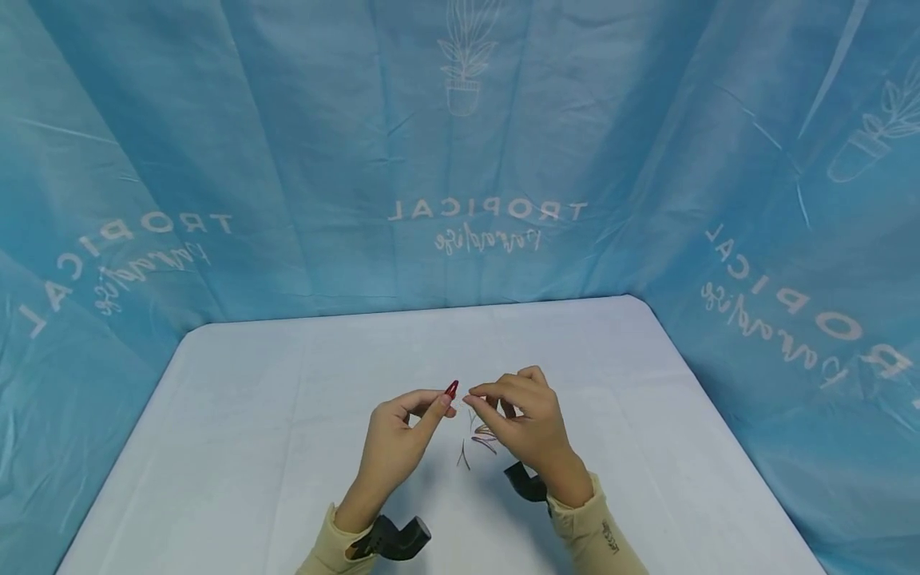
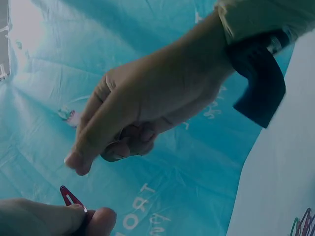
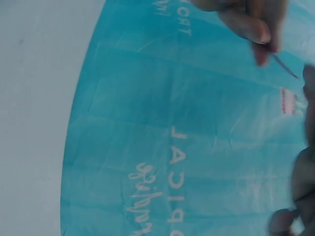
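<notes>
My left hand (image 1: 397, 435) pinches a red snap hair clip (image 1: 451, 390) between thumb and index finger, its narrow end pointing up. In the left wrist view the clip (image 2: 73, 197) shows as a slim triangle with an open slot. My right hand (image 1: 528, 415) is held just right of the clip, apart from it. Its thumb and index fingertips come together, with nothing visible between them; the other fingers curl in. On the table below lie several thin hair clips (image 1: 483, 438), partly behind the right hand.
The white-covered table (image 1: 237, 431) extends around both hands. Blue curtains (image 1: 323, 144) with white lettering rise behind it and along both sides. A black wrist mount (image 1: 402, 540) is strapped to the left wrist, another (image 1: 527, 482) to the right.
</notes>
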Demonstrator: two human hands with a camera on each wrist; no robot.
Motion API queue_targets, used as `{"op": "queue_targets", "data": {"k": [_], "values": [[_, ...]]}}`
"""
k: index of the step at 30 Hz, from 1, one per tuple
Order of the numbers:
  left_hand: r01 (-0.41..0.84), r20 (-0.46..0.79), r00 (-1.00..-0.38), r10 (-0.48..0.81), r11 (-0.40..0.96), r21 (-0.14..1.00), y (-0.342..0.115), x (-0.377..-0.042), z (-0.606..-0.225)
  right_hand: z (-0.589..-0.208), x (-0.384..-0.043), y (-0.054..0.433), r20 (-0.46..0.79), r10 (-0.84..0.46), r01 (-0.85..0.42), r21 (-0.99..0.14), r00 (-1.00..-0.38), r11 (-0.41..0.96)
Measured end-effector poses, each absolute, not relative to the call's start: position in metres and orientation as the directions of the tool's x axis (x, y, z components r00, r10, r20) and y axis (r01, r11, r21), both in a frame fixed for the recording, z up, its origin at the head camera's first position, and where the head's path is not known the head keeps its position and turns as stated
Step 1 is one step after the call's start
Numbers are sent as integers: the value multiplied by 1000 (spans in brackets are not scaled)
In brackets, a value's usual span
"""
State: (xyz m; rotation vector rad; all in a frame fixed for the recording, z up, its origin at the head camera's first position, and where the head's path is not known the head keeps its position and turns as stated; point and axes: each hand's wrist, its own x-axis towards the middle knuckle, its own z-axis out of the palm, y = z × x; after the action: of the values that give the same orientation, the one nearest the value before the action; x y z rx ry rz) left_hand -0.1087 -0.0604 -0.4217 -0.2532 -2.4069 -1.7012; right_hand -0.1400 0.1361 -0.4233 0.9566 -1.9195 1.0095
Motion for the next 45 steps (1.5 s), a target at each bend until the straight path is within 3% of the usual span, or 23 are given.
{"op": "queue_targets", "data": {"k": [6, 11, 19, 25, 28, 35, 39, 45], "values": [[327, 358, -934, 11, 430, 841, -60, -108, -424, -417, -132, 140, 685, -231, -711, -585, -691, 390], [508, 590, -807, 41, 558, 656, -61, -108, -427, -413, -128, 136, 539, -244, -591, -724, -806, 356], [568, 733, -677, 68, 681, 462, -60, -105, -426, -413, -124, 138, 386, -321, -472, -843, -865, 257], [594, 761, -641, 97, 691, 412, -59, -104, -424, -416, -126, 138, 391, -319, -474, -845, -863, 247], [586, 724, -685, 82, 652, 481, -60, -105, -424, -416, -127, 138, 393, -317, -477, -841, -863, 257], [385, 440, -898, -6, 475, 791, -62, -102, -418, -417, -127, 139, 393, -322, -481, -836, -861, 264], [334, 379, -925, -17, 433, 837, -64, -101, -416, -417, -127, 138, 426, -311, -507, -821, -850, 261], [329, 401, -913, -77, 441, 835, -64, -100, -415, -415, -127, 135, 560, -237, -608, -737, -794, 294]]}}
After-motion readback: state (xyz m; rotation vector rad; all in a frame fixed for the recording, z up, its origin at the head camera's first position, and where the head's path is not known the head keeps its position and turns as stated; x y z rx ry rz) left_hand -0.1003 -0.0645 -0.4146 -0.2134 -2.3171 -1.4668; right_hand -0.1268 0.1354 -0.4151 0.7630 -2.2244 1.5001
